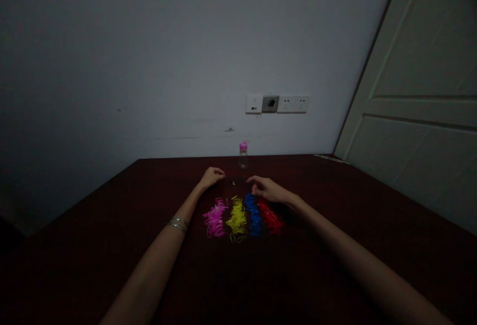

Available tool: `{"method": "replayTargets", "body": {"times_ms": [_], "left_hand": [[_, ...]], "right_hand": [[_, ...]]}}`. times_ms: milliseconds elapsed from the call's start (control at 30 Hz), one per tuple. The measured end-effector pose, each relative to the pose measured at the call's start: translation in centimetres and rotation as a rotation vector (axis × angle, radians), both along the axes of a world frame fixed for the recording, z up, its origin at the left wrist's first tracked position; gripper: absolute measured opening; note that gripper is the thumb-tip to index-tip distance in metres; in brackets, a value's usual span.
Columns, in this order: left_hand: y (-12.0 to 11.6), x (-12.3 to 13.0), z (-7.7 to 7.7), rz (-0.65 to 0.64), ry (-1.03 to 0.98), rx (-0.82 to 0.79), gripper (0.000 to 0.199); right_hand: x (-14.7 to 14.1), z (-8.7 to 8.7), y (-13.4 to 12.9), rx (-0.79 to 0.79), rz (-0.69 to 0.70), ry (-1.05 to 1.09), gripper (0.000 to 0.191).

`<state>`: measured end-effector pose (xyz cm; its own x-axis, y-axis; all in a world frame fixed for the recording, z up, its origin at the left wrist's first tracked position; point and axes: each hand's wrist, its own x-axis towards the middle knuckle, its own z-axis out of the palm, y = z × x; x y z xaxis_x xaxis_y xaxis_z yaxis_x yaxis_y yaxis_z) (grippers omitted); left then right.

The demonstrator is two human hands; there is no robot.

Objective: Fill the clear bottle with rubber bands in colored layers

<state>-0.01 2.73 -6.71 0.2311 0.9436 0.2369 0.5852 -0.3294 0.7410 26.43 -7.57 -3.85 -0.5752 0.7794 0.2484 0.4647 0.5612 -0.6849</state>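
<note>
My left hand is at the far middle of the dark table, left of a tiny dark and yellow piece. Its fingers come together at the tips; whatever is between them is too dim to see. Opposite it, my right hand hovers over the far end of the blue loops and red loops. Its index finger reaches left, apart from the thumb, and nothing shows in it. Further left lie yellow loops and pink loops, resembling small rubber bands, in rows by colour.
A small clear bottle with a pink cap stands behind the hands, near the wall. Wall sockets are mounted above the table. A pale flat strip lies at the back right corner, beside a panelled door.
</note>
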Motion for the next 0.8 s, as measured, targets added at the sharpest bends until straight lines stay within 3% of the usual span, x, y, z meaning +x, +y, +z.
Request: {"method": "replayTargets", "body": {"times_ms": [233, 433, 633, 800], "left_hand": [[0.1, 0.0, -0.5, -0.015, 0.075, 0.023, 0.028], [-0.1, 0.1, -0.1, 0.003, 0.077, 0.033, 0.026], [-1.1, 1.4, 1.4, -0.075, 0.103, 0.061, 0.024], [-2.0, 2.4, 2.1, -0.145, 0.26, 0.081, 0.028]], "right_hand": [[0.0, 0.0, -1.3, -0.035, 0.029, -0.024, 0.036], [0.8, -0.6, -0.1, -0.112, 0.008, 0.097, 0.042], [5.1, -2.7, 2.4, -0.015, -0.207, 0.207, 0.04], [9.2, -5.1, 3.5, 0.01, -0.418, 0.251, 0.036]]}}
